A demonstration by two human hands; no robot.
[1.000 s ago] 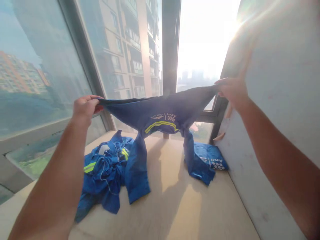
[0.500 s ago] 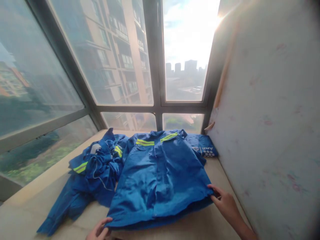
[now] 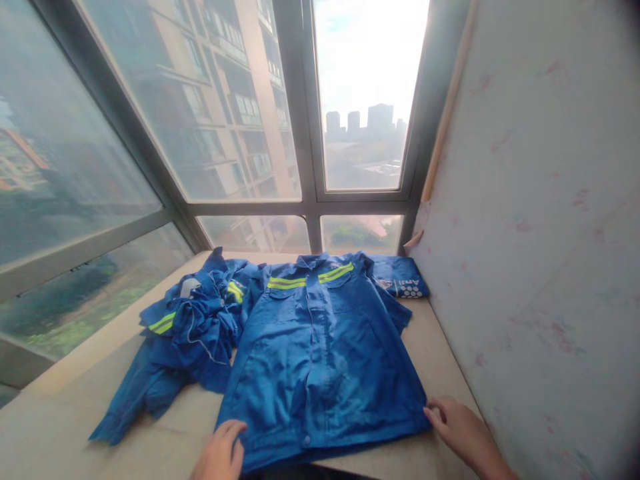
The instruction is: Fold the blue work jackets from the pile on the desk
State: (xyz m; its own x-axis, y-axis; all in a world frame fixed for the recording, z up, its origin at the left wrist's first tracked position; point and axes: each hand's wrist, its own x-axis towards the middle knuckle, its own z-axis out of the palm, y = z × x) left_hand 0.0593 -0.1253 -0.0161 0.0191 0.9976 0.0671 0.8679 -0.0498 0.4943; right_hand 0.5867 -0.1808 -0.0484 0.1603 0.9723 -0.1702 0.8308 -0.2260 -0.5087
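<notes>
A blue work jacket (image 3: 345, 360) with yellow-green reflective strips across its chest lies front up, collar toward the window and hem toward me. On its lower left corner rests my left hand (image 3: 220, 452), thumb apart from the fingers, not gripping the cloth. My right hand (image 3: 463, 430) has its thumb and forefinger closed at the lower right corner of the hem. The jacket's sleeves are partly tucked out of sight at its sides.
To the left lies a crumpled blue garment (image 3: 185, 347) with reflective strips and a white cord. A folded blue garment (image 3: 405, 279) with white print sits at the back right. Windows (image 3: 370, 100) rise behind the pale ledge (image 3: 55, 433); a patterned wall (image 3: 540, 267) stands on the right.
The jacket's hem has come down flat onto the ledge and nearer to me. My left hand has shifted right and eased its pinch; my right hand has moved slightly down. The view has tilted a little.
</notes>
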